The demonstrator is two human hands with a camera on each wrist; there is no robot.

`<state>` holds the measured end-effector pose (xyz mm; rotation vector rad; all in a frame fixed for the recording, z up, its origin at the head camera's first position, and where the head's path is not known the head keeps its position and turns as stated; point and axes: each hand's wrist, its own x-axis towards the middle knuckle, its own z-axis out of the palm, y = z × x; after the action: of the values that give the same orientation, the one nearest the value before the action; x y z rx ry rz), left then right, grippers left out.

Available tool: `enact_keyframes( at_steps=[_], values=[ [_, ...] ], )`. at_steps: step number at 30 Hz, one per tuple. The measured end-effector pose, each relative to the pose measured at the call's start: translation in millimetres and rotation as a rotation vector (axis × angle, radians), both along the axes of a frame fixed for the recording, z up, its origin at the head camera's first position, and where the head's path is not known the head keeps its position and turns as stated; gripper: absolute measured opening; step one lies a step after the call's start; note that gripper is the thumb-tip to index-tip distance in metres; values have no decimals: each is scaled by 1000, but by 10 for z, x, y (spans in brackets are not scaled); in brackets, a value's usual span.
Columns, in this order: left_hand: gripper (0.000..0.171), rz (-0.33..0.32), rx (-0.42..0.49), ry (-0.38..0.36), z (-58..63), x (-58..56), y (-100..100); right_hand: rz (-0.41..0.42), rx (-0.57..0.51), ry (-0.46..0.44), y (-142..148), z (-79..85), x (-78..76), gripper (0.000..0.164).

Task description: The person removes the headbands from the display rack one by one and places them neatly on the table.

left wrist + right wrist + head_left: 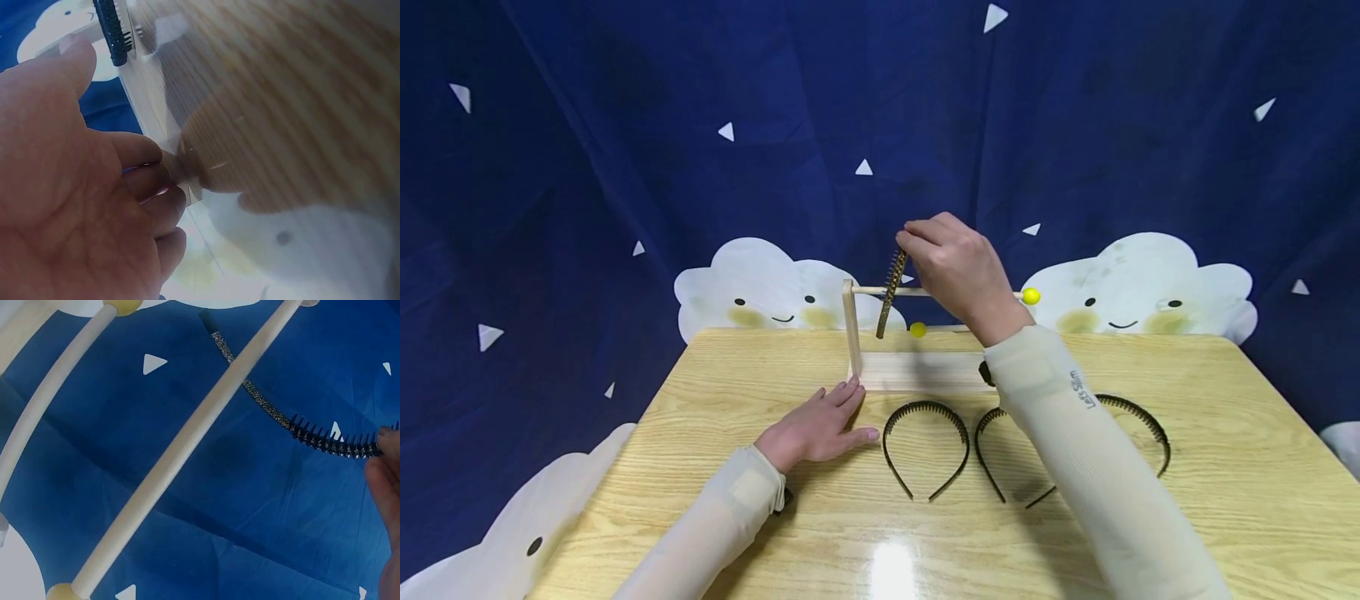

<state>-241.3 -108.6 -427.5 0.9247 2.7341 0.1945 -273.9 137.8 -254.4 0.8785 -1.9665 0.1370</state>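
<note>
High over the table, my right hand (958,262) pinches a dark glittery toothed headband (891,292) at its top, and the band hangs beside the upper rod of a wooden rack (852,325). In the right wrist view, the headband (269,409) passes behind the pale rod (187,440); the fingers grip its toothed part. My left hand (823,425) lies with extended fingers on the table, fingertips at the foot of the rack's upright. Beside its thumb lies a black toothed headband (927,407), seen partly in the left wrist view too.
Two more black headbands lie to the right, a nearer one (980,437) and a farther one (1153,425), both partly hidden by my right sleeve. The rods end in yellow balls (1032,296). Behind the wooden table (737,367) hangs a blue curtain (790,192) with cloud shapes.
</note>
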Motion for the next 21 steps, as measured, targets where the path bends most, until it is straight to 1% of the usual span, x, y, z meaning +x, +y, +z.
enact_keyframes(
  at_steps=[5,10,15,21],
  values=[
    [88,-5,2,6,-8,-2,-2,-4,-10,-3,16,54,43,20],
    [88,-2,4,9,-4,2,-3,-18,-8,27,37,113,74,19],
    [88,-2,7,6,4,9,-4,-15,-9,61,66,166,105,20],
    [88,-7,18,4,-1,8,-9,-23,-31,69,122,212,146,19]
  ],
)
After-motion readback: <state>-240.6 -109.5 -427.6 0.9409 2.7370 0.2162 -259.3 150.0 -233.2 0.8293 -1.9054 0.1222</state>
